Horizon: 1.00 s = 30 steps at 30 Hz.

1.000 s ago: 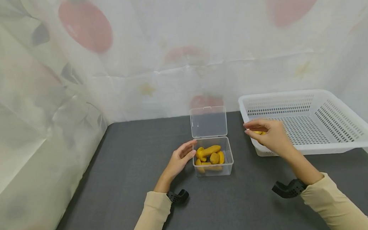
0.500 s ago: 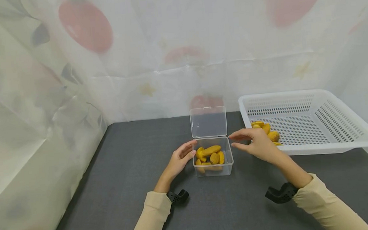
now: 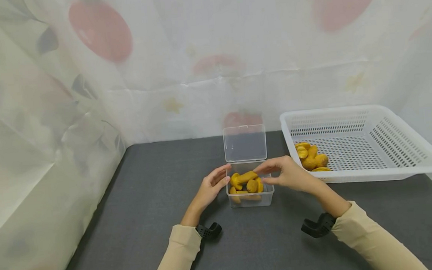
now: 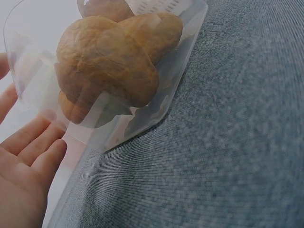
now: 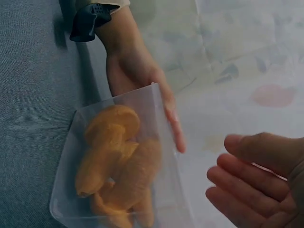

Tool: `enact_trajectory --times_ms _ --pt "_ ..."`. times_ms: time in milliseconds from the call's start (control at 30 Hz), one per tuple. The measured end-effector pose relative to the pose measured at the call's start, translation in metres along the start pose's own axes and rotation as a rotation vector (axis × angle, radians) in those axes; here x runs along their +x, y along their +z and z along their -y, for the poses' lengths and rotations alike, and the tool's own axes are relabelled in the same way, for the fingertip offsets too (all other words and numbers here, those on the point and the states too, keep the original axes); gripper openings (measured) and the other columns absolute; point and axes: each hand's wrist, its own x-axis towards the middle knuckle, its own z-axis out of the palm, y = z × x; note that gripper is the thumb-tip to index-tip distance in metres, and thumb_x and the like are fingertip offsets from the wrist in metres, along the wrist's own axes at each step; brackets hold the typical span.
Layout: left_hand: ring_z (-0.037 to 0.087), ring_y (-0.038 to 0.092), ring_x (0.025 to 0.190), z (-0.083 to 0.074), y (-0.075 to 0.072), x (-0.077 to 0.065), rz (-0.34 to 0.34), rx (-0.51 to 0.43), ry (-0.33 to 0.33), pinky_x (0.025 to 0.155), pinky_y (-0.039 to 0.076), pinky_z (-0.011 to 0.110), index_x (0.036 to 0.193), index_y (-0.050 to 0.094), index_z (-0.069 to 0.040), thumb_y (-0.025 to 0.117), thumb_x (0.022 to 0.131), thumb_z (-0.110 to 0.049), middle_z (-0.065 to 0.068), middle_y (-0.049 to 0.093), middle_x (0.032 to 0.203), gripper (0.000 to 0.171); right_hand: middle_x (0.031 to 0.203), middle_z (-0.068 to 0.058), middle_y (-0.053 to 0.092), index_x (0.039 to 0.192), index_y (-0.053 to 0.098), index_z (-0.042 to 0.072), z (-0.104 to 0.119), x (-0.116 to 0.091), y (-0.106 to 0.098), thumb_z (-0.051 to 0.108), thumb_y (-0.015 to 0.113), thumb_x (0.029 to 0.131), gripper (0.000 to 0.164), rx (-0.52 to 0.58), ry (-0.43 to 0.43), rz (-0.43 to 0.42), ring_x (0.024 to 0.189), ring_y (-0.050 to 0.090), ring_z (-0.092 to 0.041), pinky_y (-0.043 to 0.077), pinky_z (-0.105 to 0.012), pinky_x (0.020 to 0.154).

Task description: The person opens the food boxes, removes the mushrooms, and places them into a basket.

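Observation:
A clear plastic box stands on the table with its hinged lid raised at the back. Several yellow-brown mushrooms lie inside it. My left hand rests at the box's left side, fingers extended along the wall; the left wrist view shows these fingers by the clear plastic. Over the right rim of the box reaches my right hand, fingertips above the mushrooms. In the right wrist view, thumb and fingers of the right hand are apart, and no object shows between them.
To the right stands a white perforated basket, with several more mushrooms in its left end. A dark grey cloth covers the table. Patterned white curtains hang behind and along the left side.
My right hand has moved left from the basket's left rim to above the box, uncovering the mushrooms in the basket. The left hand and the box have stayed put.

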Motion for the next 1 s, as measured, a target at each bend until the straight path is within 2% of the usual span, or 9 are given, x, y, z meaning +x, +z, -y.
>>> enact_trajectory --times_ms 200,367,633,800,1000 --pt "0.036 0.039 0.142 -0.001 0.0 0.0 0.0 -0.013 -0.011 0.116 0.035 0.052 0.143 0.044 -0.005 0.052 0.1 -0.014 0.021 0.045 0.149 0.044 0.116 -0.024 0.069 0.116 0.066 -0.006 -0.011 0.01 0.007 0.005 0.071 0.085 0.033 0.148 -0.005 0.136 0.105 0.067 -0.04 0.056 -0.049 0.09" --pt "0.036 0.038 0.142 0.0 0.001 0.0 0.002 -0.024 -0.018 0.116 0.034 0.053 0.142 0.045 -0.004 0.052 0.1 -0.014 0.021 0.044 0.149 0.045 0.117 -0.028 0.067 0.116 0.063 -0.01 -0.023 0.016 0.012 0.002 0.068 0.086 0.032 0.193 -0.039 0.203 0.107 0.066 -0.041 0.054 -0.052 0.091" --pt "0.036 0.038 0.143 0.002 0.001 0.001 0.005 -0.021 -0.013 0.117 0.034 0.053 0.142 0.045 -0.005 0.052 0.1 -0.016 0.02 0.044 0.149 0.044 0.117 -0.027 0.067 0.115 0.065 -0.01 -0.028 0.021 0.015 -0.003 0.073 0.08 0.036 0.155 -0.029 0.247 0.109 0.065 -0.04 0.055 -0.048 0.093" --pt "0.036 0.038 0.142 0.002 0.001 0.001 0.002 -0.023 -0.007 0.117 0.034 0.054 0.142 0.045 -0.004 0.053 0.099 -0.016 0.021 0.045 0.148 0.044 0.118 -0.026 0.067 0.115 0.065 -0.009 -0.029 0.021 0.017 -0.001 0.074 0.08 0.036 0.12 -0.041 0.254 0.11 0.065 -0.038 0.055 -0.047 0.094" --pt "0.036 0.038 0.143 0.003 0.0 0.001 0.001 -0.016 -0.009 0.118 0.032 0.053 0.142 0.045 -0.005 0.052 0.1 -0.015 0.021 0.045 0.148 0.044 0.117 -0.02 0.069 0.115 0.068 -0.004 -0.032 0.022 0.02 0.003 0.076 0.08 0.037 0.025 -0.06 0.249 0.108 0.066 -0.033 0.056 -0.044 0.092"
